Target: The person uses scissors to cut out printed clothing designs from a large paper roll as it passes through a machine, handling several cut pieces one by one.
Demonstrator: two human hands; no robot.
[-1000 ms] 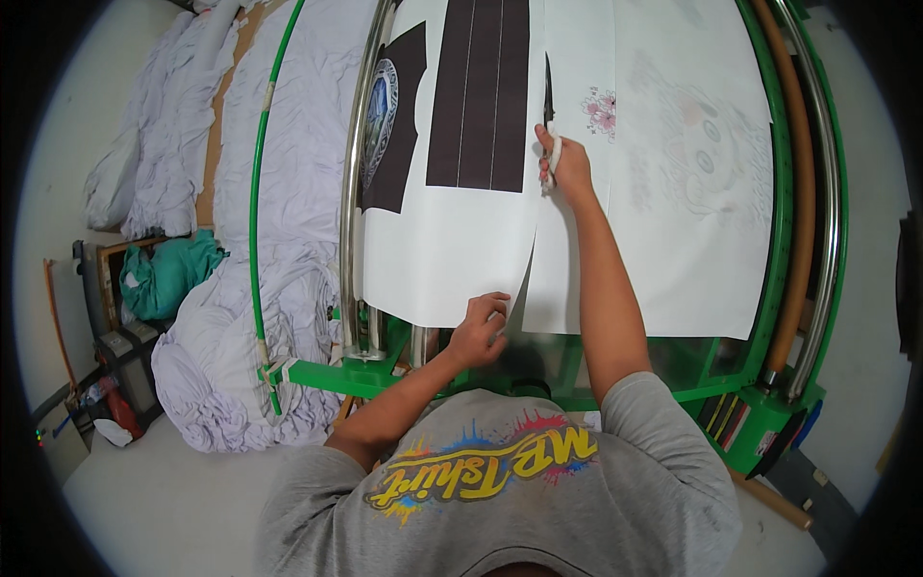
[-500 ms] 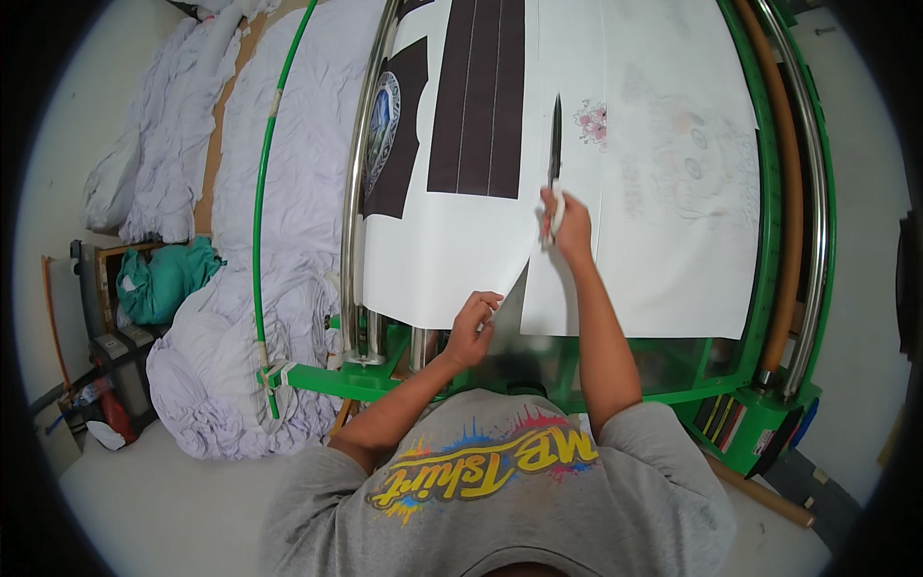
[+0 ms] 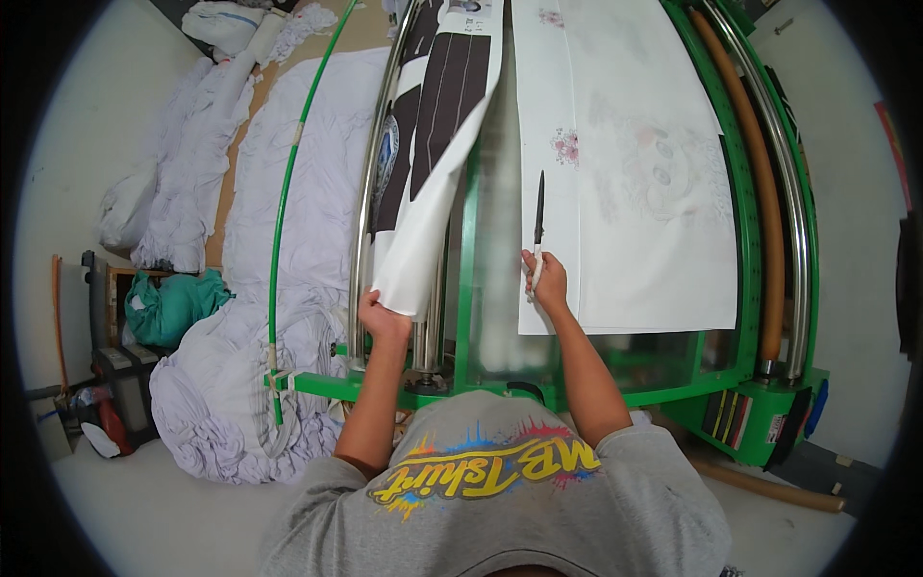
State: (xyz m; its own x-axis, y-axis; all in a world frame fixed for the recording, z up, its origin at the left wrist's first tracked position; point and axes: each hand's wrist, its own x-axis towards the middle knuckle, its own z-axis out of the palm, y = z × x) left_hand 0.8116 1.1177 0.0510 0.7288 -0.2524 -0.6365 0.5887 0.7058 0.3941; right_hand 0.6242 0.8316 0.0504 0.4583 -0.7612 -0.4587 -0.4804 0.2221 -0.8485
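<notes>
My left hand (image 3: pixel 387 313) grips the lower corner of a long printed paper strip (image 3: pixel 430 212), which is curled up and pulled leftward, showing dark panels and white underside. In my right hand (image 3: pixel 546 281) are scissors (image 3: pixel 539 216) with white-wrapped handles and dark blades pointing away from me, over the left edge of the other white sheet (image 3: pixel 646 260), which carries faint drawings and small pink flower prints. A gap between the two pieces shows the machine's glassy bed (image 3: pixel 492 240) and green frame.
Steel rollers (image 3: pixel 385 115) and a green rod (image 3: pixel 288 192) stand left of the paper, beside heaps of white fabric (image 3: pixel 250 385) and a green bundle (image 3: pixel 173 308). A brown tube (image 3: pixel 745 144) and steel roller (image 3: pixel 784 173) line the right. A cardboard tube (image 3: pixel 788 492) lies low right.
The left piece is now separated and lifted to the left in my left hand, opening a wide gap. My right hand has moved down toward me with the scissors.
</notes>
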